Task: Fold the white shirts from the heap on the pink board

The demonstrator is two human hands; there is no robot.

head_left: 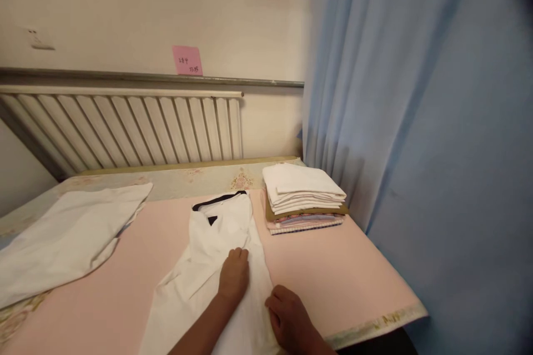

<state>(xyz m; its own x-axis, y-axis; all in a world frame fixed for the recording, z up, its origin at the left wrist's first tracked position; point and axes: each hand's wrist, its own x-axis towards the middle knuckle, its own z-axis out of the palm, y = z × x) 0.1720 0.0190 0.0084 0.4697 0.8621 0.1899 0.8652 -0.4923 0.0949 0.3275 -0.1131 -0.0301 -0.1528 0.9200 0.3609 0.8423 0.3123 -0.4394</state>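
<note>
A white shirt (208,266) with a dark collar band lies lengthwise on the pink cloth, its collar end away from me. It is narrow toward the collar and creased on its left side. My left hand (234,276) rests on the middle of the shirt, its fingers curled closed on the fabric. Lower down, at the shirt's right edge, my right hand (287,316) pinches the fabric between thumb and fingers. The near end of the shirt runs out of view beneath my arms.
To the right stands a stack of folded clothes (306,197), white on top. Another white garment (70,238) lies at the left. The pink cloth (333,272) covers a floral-patterned tablecloth (245,177). A radiator (145,127) and blue curtain (437,122) border the table.
</note>
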